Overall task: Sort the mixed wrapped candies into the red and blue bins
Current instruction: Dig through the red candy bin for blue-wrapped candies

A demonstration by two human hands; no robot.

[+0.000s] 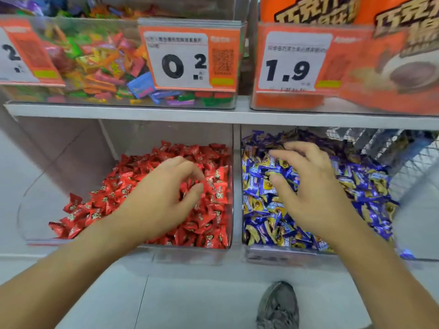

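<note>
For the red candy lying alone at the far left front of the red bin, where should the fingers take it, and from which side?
Pinch the red candy by its puffed middle, coming from above, where the bin is open. Its flat crimped ends look slippery, and nothing overlaps it on the left. The left hand is closest.

Two clear bins sit on the lower shelf: one at lower left (228, 210) heaped with red candies (209, 217), one at lower right (244, 245) with blue candies (261, 210), both too many to count. Three price tags show above: upper left (23, 53), centre (187, 58), right (294, 60). Two hands reach in, left hand (164, 200) and right hand (311, 188). One shoe (278, 307) shows at the bottom.
</note>
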